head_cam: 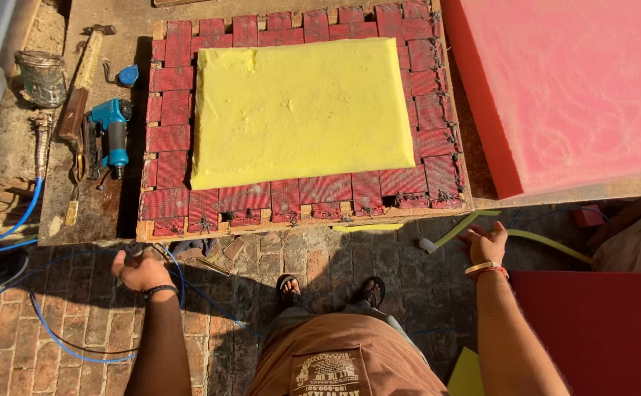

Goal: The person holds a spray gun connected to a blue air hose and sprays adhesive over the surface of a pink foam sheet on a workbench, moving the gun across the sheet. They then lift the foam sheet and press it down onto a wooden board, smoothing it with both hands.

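While both arms hang low in the lower half of the frame, the yellow foam pad lies flat in the upper middle, a thick rectangle with slightly lumpy skin and rounded edges. It rests on a wooden frame laced with red webbing that shows as a woven border all round the pad.

Below the frame's lower left corner, the left hand is curled, and its grip seems closed around something small and dark; what it is cannot be told. Just beside that hand a blue hose loops over the brick floor. At lower right, the right hand is open with fingers spread, holding nothing, near a pale yellow strip on the floor. Both hands are apart from the pad, below the frame's near edge.

Left of the frame, on the worn surface, lie a blue air stapler, a hammer and a dirty tin. A big red foam slab fills the upper right, another red sheet the lower right. Sandalled feet stand between the hands.
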Motion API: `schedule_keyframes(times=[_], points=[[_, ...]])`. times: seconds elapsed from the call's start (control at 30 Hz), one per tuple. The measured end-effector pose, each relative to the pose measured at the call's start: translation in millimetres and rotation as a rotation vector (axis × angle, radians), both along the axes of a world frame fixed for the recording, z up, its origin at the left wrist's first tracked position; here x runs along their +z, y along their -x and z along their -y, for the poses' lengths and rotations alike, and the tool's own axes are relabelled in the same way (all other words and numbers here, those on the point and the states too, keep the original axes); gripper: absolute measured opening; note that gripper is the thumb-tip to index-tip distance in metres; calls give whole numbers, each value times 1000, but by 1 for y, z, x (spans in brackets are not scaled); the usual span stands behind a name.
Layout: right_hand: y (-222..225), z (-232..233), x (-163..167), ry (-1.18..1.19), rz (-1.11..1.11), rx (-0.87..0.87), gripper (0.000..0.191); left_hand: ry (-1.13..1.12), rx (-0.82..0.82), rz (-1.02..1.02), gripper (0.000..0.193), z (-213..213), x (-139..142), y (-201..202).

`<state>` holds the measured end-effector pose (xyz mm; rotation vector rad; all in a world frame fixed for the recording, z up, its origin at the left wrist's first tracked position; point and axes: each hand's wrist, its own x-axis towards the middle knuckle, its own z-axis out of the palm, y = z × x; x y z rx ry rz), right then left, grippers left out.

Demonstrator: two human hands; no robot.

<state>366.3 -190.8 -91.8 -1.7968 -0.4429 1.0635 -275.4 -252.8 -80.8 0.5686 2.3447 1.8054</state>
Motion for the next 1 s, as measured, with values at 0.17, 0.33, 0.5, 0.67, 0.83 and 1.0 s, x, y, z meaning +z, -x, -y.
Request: schedule_keyframes(times=[0.17,0.33,0.5,0.67,0.83,1.0], points=[[-44,30,4,55,-163,-47,42,7,-393,176,41,-23,15,-120],[-99,57,21,-145,-420,33,37,174,-1134,405,42,-75,45,-297],[-115,62,57,-357,-578,167,43,268,-1729,356,77,-86,86,-465],[-114,51,95,-578,-783,224,52,149,-1987,343,87,-83,118,-539],[-128,35,107,-709,-923,225,58,36,-2111,668,97,-106,123,-578],[-163,23,110,-684,-843,120,68,48,-2201,900,104,-138,120,-630]])
